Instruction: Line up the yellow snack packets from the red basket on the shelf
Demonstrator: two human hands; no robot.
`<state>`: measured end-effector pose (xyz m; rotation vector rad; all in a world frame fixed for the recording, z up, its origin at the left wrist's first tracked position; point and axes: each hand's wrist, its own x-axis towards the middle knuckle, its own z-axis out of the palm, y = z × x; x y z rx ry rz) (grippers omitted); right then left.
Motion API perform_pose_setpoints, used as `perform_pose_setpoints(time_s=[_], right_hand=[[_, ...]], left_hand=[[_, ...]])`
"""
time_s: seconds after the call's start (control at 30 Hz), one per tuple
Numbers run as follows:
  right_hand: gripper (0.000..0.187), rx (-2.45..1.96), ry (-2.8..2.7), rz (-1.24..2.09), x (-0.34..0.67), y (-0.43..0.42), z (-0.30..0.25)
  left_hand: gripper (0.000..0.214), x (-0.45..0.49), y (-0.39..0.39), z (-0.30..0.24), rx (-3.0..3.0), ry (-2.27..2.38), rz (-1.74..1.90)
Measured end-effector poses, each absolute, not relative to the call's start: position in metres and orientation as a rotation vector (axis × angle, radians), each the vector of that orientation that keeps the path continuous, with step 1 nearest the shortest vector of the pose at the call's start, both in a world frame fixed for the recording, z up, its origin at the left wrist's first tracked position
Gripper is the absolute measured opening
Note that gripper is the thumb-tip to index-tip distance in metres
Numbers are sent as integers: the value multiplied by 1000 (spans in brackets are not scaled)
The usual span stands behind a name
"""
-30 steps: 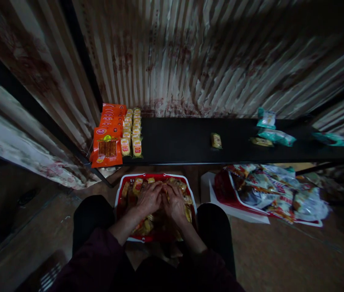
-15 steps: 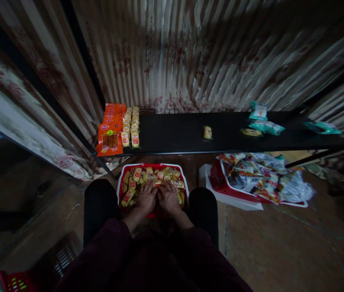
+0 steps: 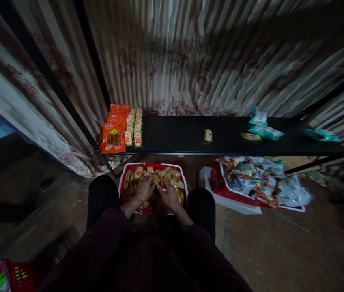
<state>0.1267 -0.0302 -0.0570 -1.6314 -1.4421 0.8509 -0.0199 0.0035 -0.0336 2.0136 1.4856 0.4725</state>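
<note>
Between my knees stands a red basket (image 3: 185, 178) with a white rim, filled with small yellow wrapped snack packets (image 3: 138, 172). My left hand (image 3: 144, 190) lies palm down on the packets near the middle, its fingers stretched out. Beside it my right hand (image 3: 169, 195) also rests on the packets, thumb and fingers apart. Both hands touch the packets. Their palms and some fingertips are hidden, and I see no packet lifted.
A low black shelf (image 3: 172, 134) runs behind the basket. On it are orange snack packs (image 3: 114, 132), two rows of yellow packets (image 3: 134, 127), a single packet (image 3: 208, 135) and teal bags (image 3: 266, 132). Another red basket (image 3: 217, 182) with bagged snacks stands right.
My left hand has shifted left and turned over the packets, and the right-hand fingers have spread a little. The view has moved slightly.
</note>
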Motion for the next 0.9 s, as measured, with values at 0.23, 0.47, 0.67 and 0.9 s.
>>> perform_pose_setpoints(time_s=[0.23,0.47,0.67,0.9], right_hand=[[50,-1368,-739,1229,115,-12,-41],[41,-1264,-581,1267,113,3,-31],[34,-1212,-439,1285,112,7,-27],[35,-1184,-308,1296,117,7,-26]], left_hand=[[30,-18,23,-24,1604,1375,681],[20,-19,30,-13,1175,1268,879],[17,-23,28,-3,1019,1320,922],[19,-22,19,1,820,1295,908]])
